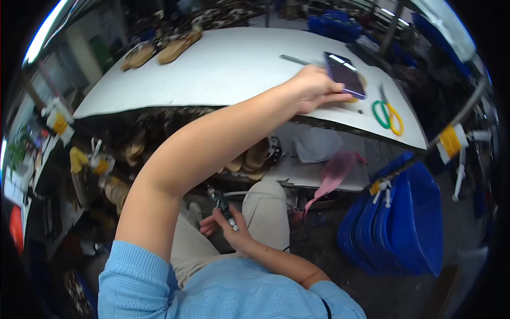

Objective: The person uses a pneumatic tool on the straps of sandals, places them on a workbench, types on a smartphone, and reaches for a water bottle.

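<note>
Plainly, the fingers [344, 98] of the left hand [312, 88] are clamped on the near, left side of a dark phone [345, 76], which sits over the right part of the white desk [234, 66]. Its screen faces up, and its long axis slants from far left to near right; whether it touches the desk, I cannot tell. Behind it, the left arm crosses from lower left to upper right, elbow bent, wrist flexed. Down at the lap, the right hand [238, 228] is turned palm up, its fingers curled loosely around a dark green hand tool [221, 204], whose long axis slants from far left to near right. Just right of the phone lie green-and-yellow scissors [386, 103], blades pointing away; beyond it, a thin grey strip [294, 59].
</note>
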A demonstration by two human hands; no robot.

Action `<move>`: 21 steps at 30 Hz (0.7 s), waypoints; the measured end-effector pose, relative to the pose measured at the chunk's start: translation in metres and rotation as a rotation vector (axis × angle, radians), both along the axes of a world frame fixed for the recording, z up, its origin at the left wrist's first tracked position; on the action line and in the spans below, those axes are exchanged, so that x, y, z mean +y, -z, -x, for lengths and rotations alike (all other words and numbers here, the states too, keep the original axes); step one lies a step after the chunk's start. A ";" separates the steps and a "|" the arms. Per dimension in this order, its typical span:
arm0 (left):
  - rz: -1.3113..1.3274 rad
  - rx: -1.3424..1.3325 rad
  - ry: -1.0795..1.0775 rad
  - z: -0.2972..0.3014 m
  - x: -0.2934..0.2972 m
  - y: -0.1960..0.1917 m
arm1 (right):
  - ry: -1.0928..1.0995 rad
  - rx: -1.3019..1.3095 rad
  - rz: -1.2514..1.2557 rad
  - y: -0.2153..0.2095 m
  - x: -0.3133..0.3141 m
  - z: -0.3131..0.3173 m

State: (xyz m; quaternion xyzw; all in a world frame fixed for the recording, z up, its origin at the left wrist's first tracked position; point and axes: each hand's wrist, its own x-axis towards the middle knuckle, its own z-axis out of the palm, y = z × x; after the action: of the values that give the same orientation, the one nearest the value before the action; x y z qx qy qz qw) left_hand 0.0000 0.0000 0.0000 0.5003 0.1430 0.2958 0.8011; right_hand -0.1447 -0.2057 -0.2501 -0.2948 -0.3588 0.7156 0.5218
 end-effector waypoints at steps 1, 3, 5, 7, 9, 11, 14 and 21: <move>0.006 0.032 -0.035 0.002 0.005 0.001 | 0.013 -0.049 0.002 -0.002 -0.001 -0.001; -0.315 0.307 -0.128 0.013 0.012 -0.002 | -0.006 -0.093 0.047 0.003 -0.006 -0.009; -0.566 0.304 -0.244 0.052 -0.011 -0.019 | 0.116 -0.096 -0.094 0.007 -0.007 -0.004; -0.700 0.147 -0.100 0.131 -0.038 -0.027 | 0.105 -0.163 -0.029 0.002 -0.016 -0.007; -0.760 0.239 0.001 0.212 -0.051 -0.013 | 0.096 -0.244 0.002 0.003 -0.014 -0.005; -0.669 0.352 -0.147 0.275 -0.059 0.032 | 0.221 -0.291 -0.047 0.012 -0.016 -0.004; -0.526 0.640 -0.717 0.350 -0.024 0.127 | 0.291 -0.465 -0.268 0.015 -0.011 -0.008; -1.315 1.011 -0.985 0.310 0.105 0.204 | 0.322 -0.338 -0.325 -0.025 -0.009 -0.002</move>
State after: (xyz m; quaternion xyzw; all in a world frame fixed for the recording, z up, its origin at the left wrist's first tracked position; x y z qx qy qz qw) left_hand -0.3105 0.1049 -0.2040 0.8011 0.4708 0.3694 -0.0093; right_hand -0.1428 -0.2143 -0.2249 -0.3754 -0.4993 0.4972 0.6021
